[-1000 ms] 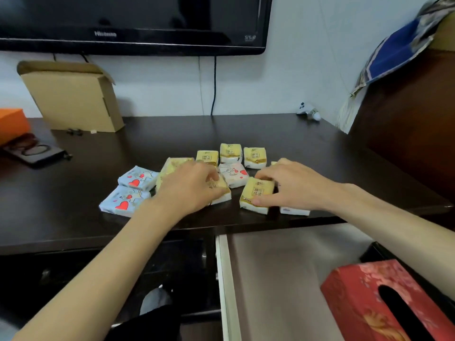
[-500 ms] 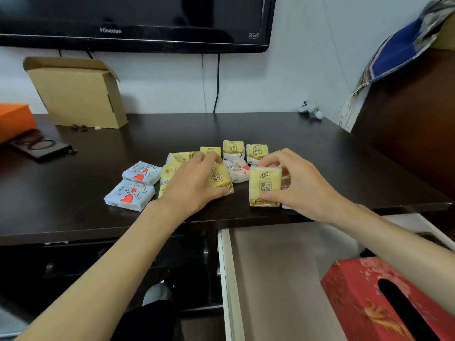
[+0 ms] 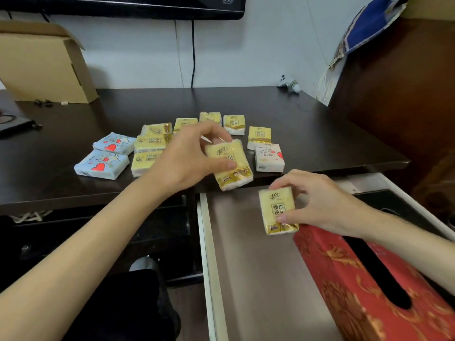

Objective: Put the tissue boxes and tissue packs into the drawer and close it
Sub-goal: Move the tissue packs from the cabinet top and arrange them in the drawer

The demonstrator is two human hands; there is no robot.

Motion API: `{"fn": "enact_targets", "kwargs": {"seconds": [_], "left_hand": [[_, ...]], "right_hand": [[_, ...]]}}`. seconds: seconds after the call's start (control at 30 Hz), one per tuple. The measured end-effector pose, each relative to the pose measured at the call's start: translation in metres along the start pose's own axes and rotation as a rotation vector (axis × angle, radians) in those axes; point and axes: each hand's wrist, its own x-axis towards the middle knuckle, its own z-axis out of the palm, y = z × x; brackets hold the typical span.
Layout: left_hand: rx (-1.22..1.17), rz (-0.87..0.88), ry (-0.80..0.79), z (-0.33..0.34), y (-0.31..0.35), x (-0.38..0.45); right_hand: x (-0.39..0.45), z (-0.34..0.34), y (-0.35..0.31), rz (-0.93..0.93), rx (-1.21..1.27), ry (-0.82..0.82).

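Note:
My right hand holds a yellow tissue pack above the open drawer, just beyond the red tissue box that lies inside it. My left hand grips another yellow tissue pack lifted at the dark table's front edge. Several yellow packs remain on the table. Two blue heart-printed packs lie at the left, and a white pack sits at the right.
An open cardboard box stands at the back left against the wall. A television hangs above, with a cable dropping down. A dark wooden cabinet rises on the right. A small white object lies at the back right.
Both hands lifted a yellow pack each off the table. My right hand moved toward me and down over the drawer; my left hand raised its pack to the table edge.

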Motion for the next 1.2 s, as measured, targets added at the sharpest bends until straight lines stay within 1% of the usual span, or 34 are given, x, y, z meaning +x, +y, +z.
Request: {"fn": "enact_targets", "kwargs": {"seconds": [0.03,0.1,0.13,0.2,0.27,0.33,0.4,0.47,0.53,0.6,0.7,0.77,0.83,0.97,1.2], "left_hand": [[-0.019,-0.03,-0.105,0.008,0.005,-0.005],[0.062,-0.039,-0.284,0.032,0.01,-0.017],[0.11,-0.029,-0.344,0.045,0.009,-0.022],[0.186,-0.015,-0.424,0.07,0.005,-0.034],[0.309,0.007,-0.469,0.092,-0.003,-0.042],[0.408,0.039,-0.493,0.106,-0.011,-0.046],[0.435,0.042,-0.523,0.11,-0.017,-0.049],[0.499,0.051,-0.555,0.11,-0.019,-0.051],[0.63,0.088,-0.571,0.11,-0.017,-0.053],[0.712,0.102,-0.6,0.11,-0.013,-0.057],[0.774,0.132,-0.647,0.106,-0.01,-0.063],[0.81,0.158,-0.651,0.104,-0.01,-0.065],[0.791,0.155,-0.647,0.106,-0.009,-0.066],[0.709,0.119,-0.641,0.113,-0.005,-0.067],[0.715,0.113,-0.645,0.118,-0.006,-0.066]], "right_hand": [[-0.003,0.002,0.002,0.007,-0.103,-0.029],[-0.007,0.006,0.003,0.036,-0.236,-0.092],[-0.008,0.008,0.002,0.053,-0.268,-0.125],[-0.01,0.012,0.002,0.078,-0.294,-0.183],[-0.013,0.015,0.002,0.091,-0.359,-0.216],[-0.017,0.016,0.004,0.089,-0.406,-0.205],[-0.02,0.015,0.005,0.09,-0.42,-0.215],[-0.023,0.014,0.006,0.101,-0.484,-0.3],[-0.026,0.012,0.007,0.099,-0.551,-0.396],[-0.027,0.011,0.007,0.055,-0.618,-0.437],[-0.022,0.013,0.001,-0.035,-0.758,-0.477],[-0.017,0.017,-0.004,-0.041,-0.809,-0.536],[-0.014,0.022,-0.007,-0.03,-0.803,-0.533],[-0.014,0.027,-0.009,0.002,-0.793,-0.471],[-0.018,0.029,-0.009,0.001,-0.771,-0.442]]}}
